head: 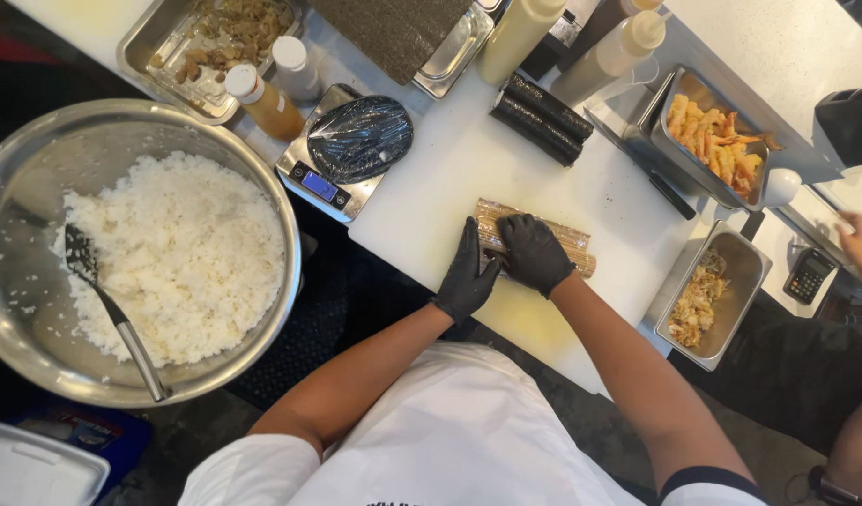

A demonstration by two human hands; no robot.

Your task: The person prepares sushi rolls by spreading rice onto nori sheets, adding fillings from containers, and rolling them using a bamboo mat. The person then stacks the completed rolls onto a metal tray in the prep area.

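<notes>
A bamboo rolling mat (564, 239) lies rolled up on the white cutting board (450, 178). Both my hands wear black gloves and press on it. My left hand (468, 277) grips the mat's near left end, fingers pointing away from me. My right hand (534, 251) lies curled over the middle of the roll. What is inside the mat is hidden. Two finished dark seaweed rolls (542, 119) rest side by side farther back on the board.
A large steel bowl of white rice (169, 253) with a spoon (108, 305) sits left. A wrapped digital scale (342, 155), squeeze bottles (262, 101), seaweed sheets (393, 33), and steel pans of fried shrimp (717, 141) and filling (698, 300) ring the board. Another person's hand (857, 239) shows at right.
</notes>
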